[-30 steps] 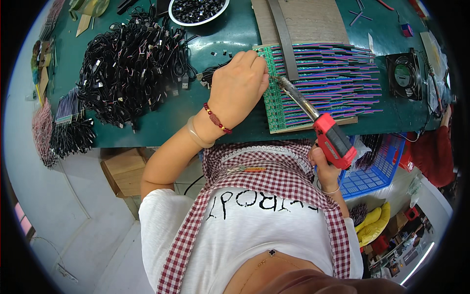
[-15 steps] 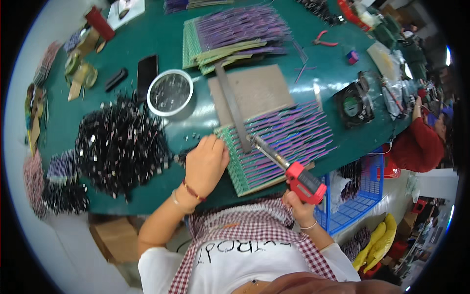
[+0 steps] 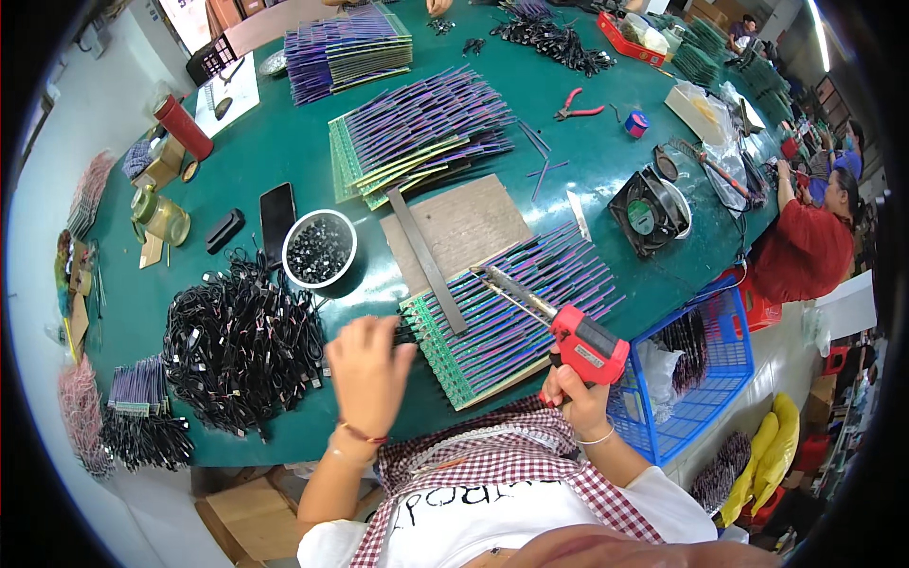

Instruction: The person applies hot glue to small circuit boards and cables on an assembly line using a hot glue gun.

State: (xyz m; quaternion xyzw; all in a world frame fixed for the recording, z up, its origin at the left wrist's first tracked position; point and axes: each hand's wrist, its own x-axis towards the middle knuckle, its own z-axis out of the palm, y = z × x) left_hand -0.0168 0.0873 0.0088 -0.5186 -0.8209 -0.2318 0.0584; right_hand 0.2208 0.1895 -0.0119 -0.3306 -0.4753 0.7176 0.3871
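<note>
Gripping a red soldering gun (image 3: 576, 339), the right hand (image 3: 576, 402) closed round its handle (tip over the circuit-board row (image 3: 492, 331)); the left hand (image 3: 367, 371) hovered spread beside black cables (image 3: 241, 346)

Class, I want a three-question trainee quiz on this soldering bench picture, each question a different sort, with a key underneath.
1. True or false: the right hand holds a red soldering gun.
2. What is in the white bowl? A) small dark parts B) water C) coins
3. Name the thing lying just left of the bowl.

Key: 1 true. 2 A. 3 a black phone. The left hand is blurred beside the rows of strips.
</note>
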